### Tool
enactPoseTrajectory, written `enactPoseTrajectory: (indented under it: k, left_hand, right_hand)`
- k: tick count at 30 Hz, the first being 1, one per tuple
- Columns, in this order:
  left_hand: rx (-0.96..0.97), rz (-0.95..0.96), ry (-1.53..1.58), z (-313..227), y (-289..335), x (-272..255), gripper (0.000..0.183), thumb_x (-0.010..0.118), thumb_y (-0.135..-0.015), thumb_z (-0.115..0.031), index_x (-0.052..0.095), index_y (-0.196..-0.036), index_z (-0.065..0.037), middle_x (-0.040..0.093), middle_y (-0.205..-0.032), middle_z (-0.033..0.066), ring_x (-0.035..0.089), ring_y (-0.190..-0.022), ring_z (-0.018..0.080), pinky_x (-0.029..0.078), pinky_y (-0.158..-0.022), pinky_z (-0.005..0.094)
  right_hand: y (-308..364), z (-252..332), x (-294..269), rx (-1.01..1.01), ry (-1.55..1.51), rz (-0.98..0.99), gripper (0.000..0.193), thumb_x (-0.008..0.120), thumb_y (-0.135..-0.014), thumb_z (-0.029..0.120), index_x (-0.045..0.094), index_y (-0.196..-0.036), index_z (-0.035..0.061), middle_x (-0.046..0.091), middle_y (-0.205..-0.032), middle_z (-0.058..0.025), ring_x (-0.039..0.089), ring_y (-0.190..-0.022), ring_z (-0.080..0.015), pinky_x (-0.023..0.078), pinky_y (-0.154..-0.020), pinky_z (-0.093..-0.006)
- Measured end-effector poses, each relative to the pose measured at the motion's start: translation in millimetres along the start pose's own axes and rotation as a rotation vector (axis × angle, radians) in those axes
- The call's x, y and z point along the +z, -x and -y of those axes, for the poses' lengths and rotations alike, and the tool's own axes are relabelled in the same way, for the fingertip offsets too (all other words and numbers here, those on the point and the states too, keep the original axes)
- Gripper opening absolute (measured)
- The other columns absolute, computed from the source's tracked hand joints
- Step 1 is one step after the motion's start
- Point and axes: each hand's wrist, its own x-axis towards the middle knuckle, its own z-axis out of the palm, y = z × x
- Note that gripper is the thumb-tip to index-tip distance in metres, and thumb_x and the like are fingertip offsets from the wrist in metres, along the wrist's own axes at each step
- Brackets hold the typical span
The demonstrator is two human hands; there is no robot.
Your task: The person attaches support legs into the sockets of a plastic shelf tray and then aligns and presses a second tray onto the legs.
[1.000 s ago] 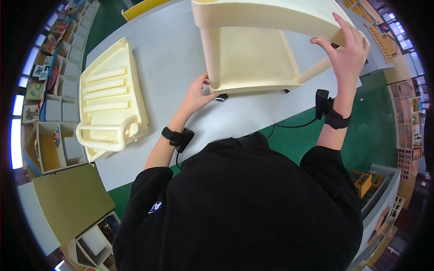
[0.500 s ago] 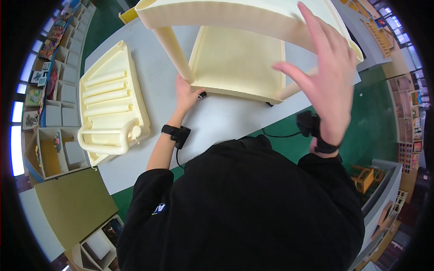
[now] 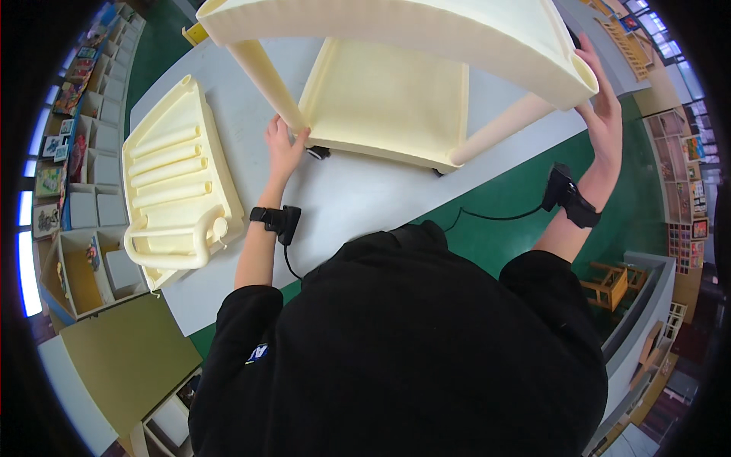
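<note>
A cream plastic trolley point(image 3: 388, 99) stands on the table, its lower shelf joined by round posts to an upper tray point(image 3: 396, 30). My left hand point(image 3: 285, 148) grips the lower shelf's near left corner, at the foot of the left post point(image 3: 266, 84). Beside that hand a dark caster point(image 3: 318, 153) shows under the shelf. My right hand point(image 3: 605, 122) wraps the outer side of the upper tray's near right corner, by its round socket, above the right post point(image 3: 506, 129). To the left lies another cream tray point(image 3: 227, 167) with several loose tubes point(image 3: 169, 169) and a bent handle point(image 3: 199, 240).
The grey-white table point(image 3: 228, 301) has its near edge close to my body. Green floor point(image 3: 495, 198) shows beyond its right side. Shelving point(image 3: 84, 251) lines the left, and a small wooden chair point(image 3: 609, 286) sits low at the right. Black cabled devices point(image 3: 567, 194) are strapped on both wrists.
My right hand has gone from hovering with spread fingers in front of the upper tray to its right corner. My left hand stays at the lower corner. The view has shifted slightly.
</note>
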Motion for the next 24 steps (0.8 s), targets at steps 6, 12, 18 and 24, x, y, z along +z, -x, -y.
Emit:
enactPoseTrajectory:
  k: [6,12,18,24]
  left_hand:
    - [-0.306,-0.104,0.053,7,-15,-6,0.045,0.063,-0.07,-0.023,0.046,-0.106,-0.001,0.047,-0.102,0.0202,0.046,-0.094,0.0345,0.037,-0.08,0.0394]
    - [-0.306,-0.151,0.025,-3,-5,-13,0.041,0.058,-0.071,-0.012,0.044,-0.107,0.0,0.049,-0.098,0.0184,0.048,-0.089,0.0323,0.039,-0.079,0.0379]
    - [-0.218,-0.11,0.226,-42,3,-26,0.035,0.054,-0.073,-0.009,0.048,-0.106,-0.001,0.052,-0.094,0.0135,0.05,-0.086,0.026,0.041,-0.076,0.0345]
    - [-0.259,-0.156,0.357,-62,18,-56,0.023,0.053,-0.075,-0.006,0.054,-0.096,0.0,0.058,-0.088,0.0134,0.056,-0.082,0.0235,0.043,-0.071,0.0316]
  right_hand:
    - [-13,-7,25,-0.111,-0.052,0.133,0.051,0.068,-0.068,0.022,0.048,-0.111,0.003,0.039,-0.127,-0.0134,0.037,-0.117,-0.0213,0.027,-0.097,-0.0336]
    - [-28,48,55,-0.264,0.517,0.067,0.062,0.074,-0.048,0.036,0.056,-0.099,0.0056,0.054,-0.093,-0.0092,0.048,-0.095,-0.0253,0.028,-0.086,-0.041]
    - [-37,65,90,-0.471,0.558,-0.015,0.057,0.075,-0.045,0.043,0.058,-0.086,0.0076,0.056,-0.088,-0.0078,0.053,-0.084,-0.0257,0.028,-0.089,-0.0415]
    - [-50,105,144,-0.543,0.382,0.016,0.053,0.077,-0.043,0.044,0.055,-0.07,0.0049,0.052,-0.071,-0.0056,0.051,-0.07,-0.0228,0.038,-0.079,-0.0337]
